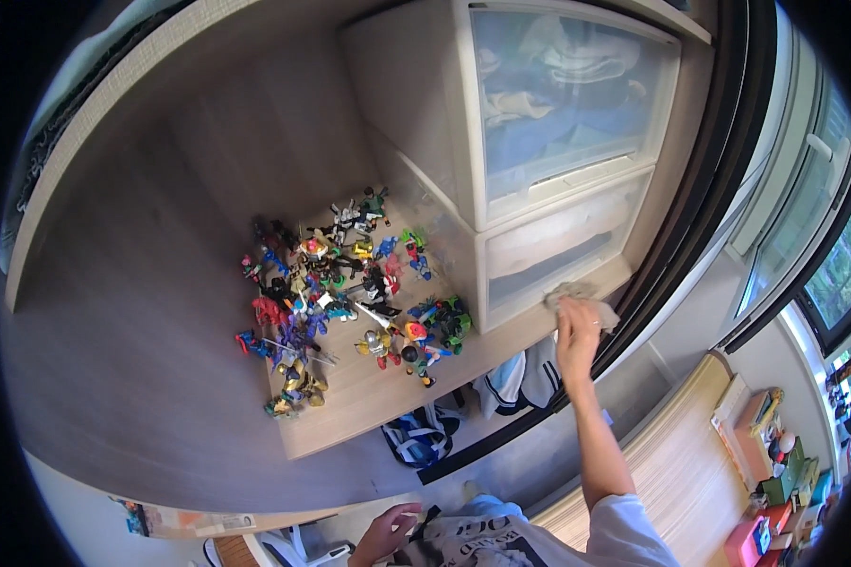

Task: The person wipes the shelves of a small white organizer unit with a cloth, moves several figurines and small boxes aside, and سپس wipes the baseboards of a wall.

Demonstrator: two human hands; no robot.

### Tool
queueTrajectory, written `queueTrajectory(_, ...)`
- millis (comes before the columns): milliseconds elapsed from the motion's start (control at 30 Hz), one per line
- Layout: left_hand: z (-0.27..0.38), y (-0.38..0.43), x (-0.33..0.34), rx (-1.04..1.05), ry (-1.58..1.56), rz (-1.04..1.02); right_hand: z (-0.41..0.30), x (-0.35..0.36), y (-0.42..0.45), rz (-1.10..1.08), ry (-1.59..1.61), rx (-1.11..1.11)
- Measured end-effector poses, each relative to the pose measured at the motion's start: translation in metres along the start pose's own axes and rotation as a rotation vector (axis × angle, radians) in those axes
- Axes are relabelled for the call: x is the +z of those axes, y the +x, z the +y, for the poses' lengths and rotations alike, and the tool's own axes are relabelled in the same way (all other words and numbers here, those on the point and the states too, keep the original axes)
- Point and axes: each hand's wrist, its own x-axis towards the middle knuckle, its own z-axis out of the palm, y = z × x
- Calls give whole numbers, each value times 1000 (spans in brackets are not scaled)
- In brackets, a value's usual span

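Note:
My right hand [578, 340] presses a crumpled, pale grey-beige cloth [596, 301] onto the wooden shelf, by its front edge before the lower clear-fronted drawer [564, 248]. The hand wears a ring, and its fingertips are partly lost against the cloth. My left hand [390, 531] is low in the view near my shirt, fingers curled but apart, with nothing seen in it. Many small toy action figures [312, 326] of mixed colours lie and stand on the wooden shelf [354, 397], left of the drawers.
Above the lower drawer sits another clear-fronted drawer [567, 106] with folded clothes inside. Striped clothing [521, 379] and a blue and white bag [420, 436] lie below the shelf. A dark sliding-door track runs at the right; beyond is a wooden surface [652, 468] with boxes.

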Motion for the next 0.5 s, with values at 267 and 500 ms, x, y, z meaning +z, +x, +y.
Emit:
queueTrajectory(267,7,6,3,86,54,-32,-71,9,-37,-96,113,-91)
queueTrajectory(500,51,7,-12,221,56,-26,-109,-16,-94,-428,386,423)
